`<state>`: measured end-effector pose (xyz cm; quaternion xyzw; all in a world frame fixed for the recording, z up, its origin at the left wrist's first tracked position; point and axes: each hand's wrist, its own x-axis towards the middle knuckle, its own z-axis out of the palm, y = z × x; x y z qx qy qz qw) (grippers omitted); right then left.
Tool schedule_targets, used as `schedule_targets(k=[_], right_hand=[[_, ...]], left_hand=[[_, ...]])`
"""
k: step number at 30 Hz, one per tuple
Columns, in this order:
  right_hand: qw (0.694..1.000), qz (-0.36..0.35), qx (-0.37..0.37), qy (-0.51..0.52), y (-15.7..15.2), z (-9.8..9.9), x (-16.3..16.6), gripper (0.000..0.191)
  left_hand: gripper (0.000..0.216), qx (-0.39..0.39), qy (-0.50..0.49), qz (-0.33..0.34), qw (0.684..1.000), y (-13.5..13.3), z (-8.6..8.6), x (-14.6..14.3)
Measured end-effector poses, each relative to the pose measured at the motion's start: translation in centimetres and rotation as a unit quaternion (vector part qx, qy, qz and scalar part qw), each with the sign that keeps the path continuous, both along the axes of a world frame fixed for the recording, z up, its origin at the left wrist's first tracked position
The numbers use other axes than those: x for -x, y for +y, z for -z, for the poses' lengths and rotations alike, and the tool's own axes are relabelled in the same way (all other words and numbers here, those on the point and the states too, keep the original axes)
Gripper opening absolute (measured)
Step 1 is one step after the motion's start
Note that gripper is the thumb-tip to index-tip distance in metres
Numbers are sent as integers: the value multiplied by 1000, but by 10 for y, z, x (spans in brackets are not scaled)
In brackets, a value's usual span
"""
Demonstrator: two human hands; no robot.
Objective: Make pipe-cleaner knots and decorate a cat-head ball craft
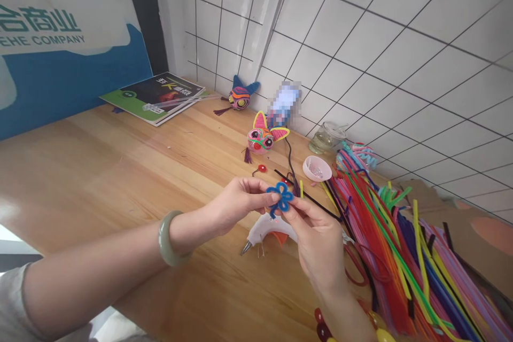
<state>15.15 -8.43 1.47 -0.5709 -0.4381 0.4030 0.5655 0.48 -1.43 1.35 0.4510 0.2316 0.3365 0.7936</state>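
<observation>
Blue pipe-cleaner flower (282,195) is pinched between fingers of left hand (236,204) and right hand (318,240), above glue gun (264,227). Bare worktop (100,171) is seen leftward; pipe-cleaner pile (401,246) crowds the right.

A smooth, pale green jade-like bangle (171,239) is worn on the wrist behind the left hand (236,204). A light grey fabric sleeve (14,304) is seen at the upper left arm. Round red and yellow beads of a bracelet (374,328) are seen below the right hand (320,243).

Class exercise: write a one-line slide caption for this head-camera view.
Both hands, left and right, pinch a blue pipe-cleaner flower above a glue gun.
</observation>
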Motion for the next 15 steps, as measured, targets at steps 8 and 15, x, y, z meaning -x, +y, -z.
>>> schedule_targets(k=[8, 15], right_hand=[[998, -8, -16, -64, -2, -8, 4, 14], [996, -35, -11, -85, -2, -11, 3, 15]], left_hand=[[14, 10, 11, -21, 1000, -2, -1, -1], [15, -1, -6, -7, 1000, -3, -4, -1]])
